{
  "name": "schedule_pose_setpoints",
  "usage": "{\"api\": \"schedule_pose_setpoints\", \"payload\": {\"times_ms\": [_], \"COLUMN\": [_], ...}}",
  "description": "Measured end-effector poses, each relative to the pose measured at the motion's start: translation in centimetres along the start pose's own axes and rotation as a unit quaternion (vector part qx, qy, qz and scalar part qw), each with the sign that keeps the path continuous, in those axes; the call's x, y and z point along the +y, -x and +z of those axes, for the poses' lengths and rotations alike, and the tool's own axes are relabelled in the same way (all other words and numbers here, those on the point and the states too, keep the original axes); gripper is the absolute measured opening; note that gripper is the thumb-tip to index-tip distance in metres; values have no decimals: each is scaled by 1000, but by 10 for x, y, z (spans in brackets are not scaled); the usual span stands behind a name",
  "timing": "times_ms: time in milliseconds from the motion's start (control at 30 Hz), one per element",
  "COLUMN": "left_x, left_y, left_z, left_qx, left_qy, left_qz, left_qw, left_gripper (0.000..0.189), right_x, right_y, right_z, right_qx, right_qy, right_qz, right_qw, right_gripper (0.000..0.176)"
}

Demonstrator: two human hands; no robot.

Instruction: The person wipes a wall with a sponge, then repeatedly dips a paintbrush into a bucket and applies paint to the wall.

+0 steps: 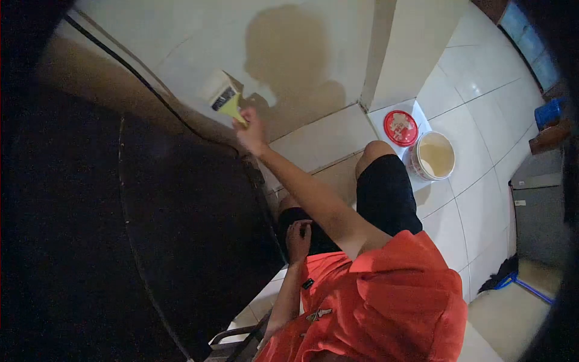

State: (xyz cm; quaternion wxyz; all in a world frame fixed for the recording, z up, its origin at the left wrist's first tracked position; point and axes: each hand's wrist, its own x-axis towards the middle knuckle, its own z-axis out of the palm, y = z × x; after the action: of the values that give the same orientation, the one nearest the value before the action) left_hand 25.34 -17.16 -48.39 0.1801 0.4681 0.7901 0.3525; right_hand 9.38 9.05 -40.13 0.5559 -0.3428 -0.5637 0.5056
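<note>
No words can be read.
The bucket [422, 175] has tiny print [416, 167] on its side. Left of the bucket, the brush [229, 108] has a dark label [222, 100], too blurry to read.

Right hand [250, 133] grips a brush [228, 104] — seemingly touching the wall [181, 39].

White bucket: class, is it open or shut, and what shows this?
Open: the white bucket has its mouth uncovered, and a red lid lies beside it.
</note>
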Motion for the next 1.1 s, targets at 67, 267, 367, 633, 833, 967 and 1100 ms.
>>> {"api": "schedule_pose_setpoints", "payload": {"times_ms": [67,267,367,633,833,967,1100], "left_x": [2,7,4,12,11,17,17], "left_y": [1,-1,-1,-5,-8,-9,-8], "left_z": [-1,-1,-1,-5,-1,0,2], "left_qx": [-8,-14,-15,-35,-55,-46,-22], "left_qy": [10,6,-7,-16,-14,0,-13], "left_qz": [0,-27,-4,-17,-39,-36,-20], "left_qw": [1000,1000,1000,999,998,998,999], "left_gripper": [11,11,11,10,10,10,10], "right_x": [40,122,141,158,276,155,58], "right_y": [0,3,8,33,39,-31,-94], "right_z": [-28,-96,-117,-183,-227,-239,-249], "right_qx": [-27,-33,-37,5,200,201,115], "right_qy": [40,87,135,112,127,-18,-86], "right_qz": [-6,67,114,341,364,342,312], "right_qw": [999,993,984,933,901,918,939], "right_gripper": [23,19,20,34,31,30,25]}}
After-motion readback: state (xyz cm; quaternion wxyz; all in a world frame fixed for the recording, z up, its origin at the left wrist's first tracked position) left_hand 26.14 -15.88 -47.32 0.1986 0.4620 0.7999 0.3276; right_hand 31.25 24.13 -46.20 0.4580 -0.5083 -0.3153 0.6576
